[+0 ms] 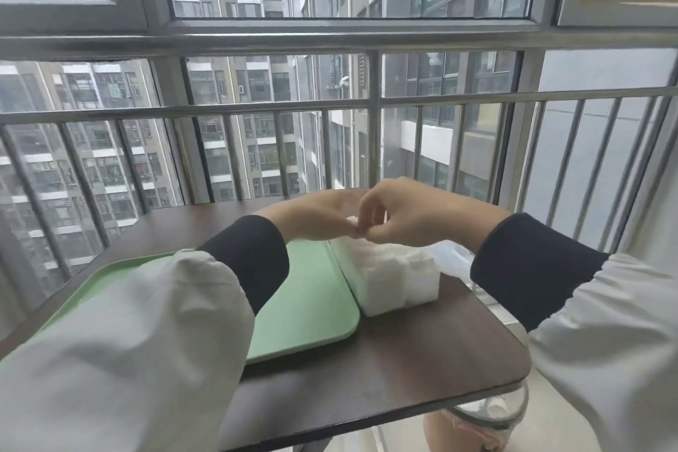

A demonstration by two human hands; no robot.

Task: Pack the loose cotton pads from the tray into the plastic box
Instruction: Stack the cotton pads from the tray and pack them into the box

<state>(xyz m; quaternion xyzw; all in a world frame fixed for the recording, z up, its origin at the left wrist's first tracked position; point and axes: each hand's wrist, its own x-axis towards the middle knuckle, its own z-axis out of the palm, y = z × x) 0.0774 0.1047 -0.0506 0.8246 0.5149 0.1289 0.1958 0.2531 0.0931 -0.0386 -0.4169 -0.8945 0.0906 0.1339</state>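
The left hand (315, 218) and the right hand (411, 218) are held together just above the plastic box (400, 281), with the fingers (367, 204) curled so the tips meet. A bit of white is seen there, but it cannot be told if a pad is pinched. One box is seen, packed with white cotton pads (389, 268) too tight to be counted, and one green tray (312, 301) is set just beside it on a dark brown surface (411, 352) by a metal railing (330, 106), with tall buildings (257, 143) seen outside.
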